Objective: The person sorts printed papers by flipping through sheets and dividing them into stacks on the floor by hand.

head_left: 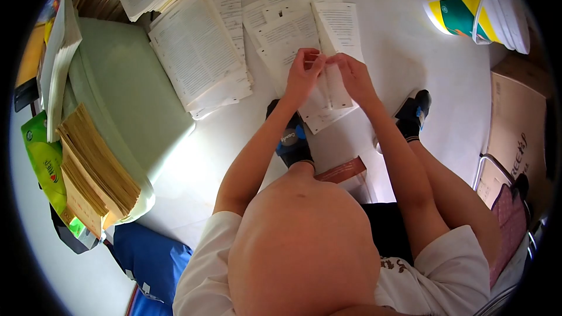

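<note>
Fingers of the left hand and right hand bend close to each other above the printed sheets on the pale floor; whether they pinch anything, I cannot tell. Such paper should handle light, limp and easily torn, best held by its margins.

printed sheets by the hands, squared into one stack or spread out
Spread out: the printed sheets overlap unevenly, their corners jutting out at different angles.
</note>
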Demonstrator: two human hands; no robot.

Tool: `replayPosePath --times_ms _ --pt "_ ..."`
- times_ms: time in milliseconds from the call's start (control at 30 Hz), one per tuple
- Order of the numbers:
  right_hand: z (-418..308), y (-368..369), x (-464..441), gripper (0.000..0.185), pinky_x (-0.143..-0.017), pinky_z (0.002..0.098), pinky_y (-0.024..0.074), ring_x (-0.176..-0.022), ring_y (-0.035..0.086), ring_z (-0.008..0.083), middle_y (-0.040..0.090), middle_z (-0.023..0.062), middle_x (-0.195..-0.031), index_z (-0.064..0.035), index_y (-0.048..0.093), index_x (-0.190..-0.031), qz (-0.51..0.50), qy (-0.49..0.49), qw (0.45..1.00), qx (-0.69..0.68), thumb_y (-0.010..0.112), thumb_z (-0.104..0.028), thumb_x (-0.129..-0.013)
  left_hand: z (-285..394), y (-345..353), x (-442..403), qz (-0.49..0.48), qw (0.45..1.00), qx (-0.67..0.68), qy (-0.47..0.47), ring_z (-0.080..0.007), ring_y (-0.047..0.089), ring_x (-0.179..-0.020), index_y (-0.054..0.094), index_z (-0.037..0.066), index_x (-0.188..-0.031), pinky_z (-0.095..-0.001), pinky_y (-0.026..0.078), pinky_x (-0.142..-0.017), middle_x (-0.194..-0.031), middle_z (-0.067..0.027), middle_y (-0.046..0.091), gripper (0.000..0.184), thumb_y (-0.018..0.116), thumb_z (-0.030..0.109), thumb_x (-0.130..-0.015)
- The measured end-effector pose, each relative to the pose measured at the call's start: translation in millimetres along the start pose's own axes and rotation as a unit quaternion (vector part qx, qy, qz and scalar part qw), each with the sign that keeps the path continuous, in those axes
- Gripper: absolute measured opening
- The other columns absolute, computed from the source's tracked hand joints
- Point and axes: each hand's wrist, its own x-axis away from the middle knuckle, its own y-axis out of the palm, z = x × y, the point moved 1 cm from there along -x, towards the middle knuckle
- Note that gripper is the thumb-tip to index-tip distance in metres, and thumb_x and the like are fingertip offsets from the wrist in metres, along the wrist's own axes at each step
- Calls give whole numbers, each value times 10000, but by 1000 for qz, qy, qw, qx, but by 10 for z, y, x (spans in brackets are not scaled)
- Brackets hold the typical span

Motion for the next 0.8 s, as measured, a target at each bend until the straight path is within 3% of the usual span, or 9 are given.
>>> replayPosePath --times_ms 167,233,400,467,533,633,700,800 --pt "0 144 57 199 -799 355 555 -835 691 240 753 129 -1018 -33 718 -1120 -20 20 998 48 613 -143 -993 -212 -151 -9 85 986 -142 28 -184 657 -1037 609 -10 -1249 -308 512 -906 -1147 -107 709 370 651 272 -1012" --pt "-4 137 65 203 -795 358 554 -830 692 253 751 130 -1026 -49 713 -1145 -22 12 998 58 622 -119 -977 -125 -165 69 98 984 -150 27 -182 660 -1042 615 -20 -1255 -309 511 -914 -1160 -105 716 353 638 237 -1014" --pt "-16 -102 -16 388 -830 441 547 -906 703 360 730 167 -1087 -139 627 -1333 116 88 978 146 613 -60 -953 -198 -346 141 120 986 -91 68 -176 664 -1041 620 -27 -1281 -308 503 -932 -1159 -91 727 319 604 158 -1022" --pt "89 -220 -47 434 -851 463 541 -936 695 386 717 182 -1106 -151 598 -1377 109 98 975 166 613 -57 -954 -129 -384 219 137 987 -73 32 -233 690 -1060 626 -17 -1264 -353 517 -940 -1161 -140 730 326 605 187 -1011" --pt "231 -278 -40 470 -859 463 537 -948 684 397 707 188 -1105 -150 573 -1412 88 12 977 196 615 -60 -953 -231 -407 226 138 987 -77 38 -230 688 -1065 625 -17 -1267 -357 517 -941 -1166 -143 729 328 608 184 -1009" --pt "377 -272 -29 506 -876 460 536 -999 668 397 696 182 -1115 -133 548 -1439 92 -26 967 236 613 -52 -943 -196 -406 252 136 983 -114 42 -233 687 -1068 626 -19 -1264 -361 519 -940 -1172 -149 726 326 609 179 -1006" --pt "426 -252 -13 512 -882 462 536 -1021 661 389 686 175 -1131 -125 547 -1440 92 -21 964 250 614 -51 -938 -146 -390 259 132 980 -146 40 -238 688 -1064 628 -20 -1258 -363 520 -939 -1172 -153 725 322 607 177 -1004" --pt "445 -235 1 513 -888 467 538 -1044 653 376 668 160 -1153 -118 552 -1435 90 -5 956 281 610 -50 -930 -141 -383 244 121 982 -142 13 -180 662 -1043 645 -18 -1246 -325 499 -931 -1161 -104 723 324 623 209 -1015"
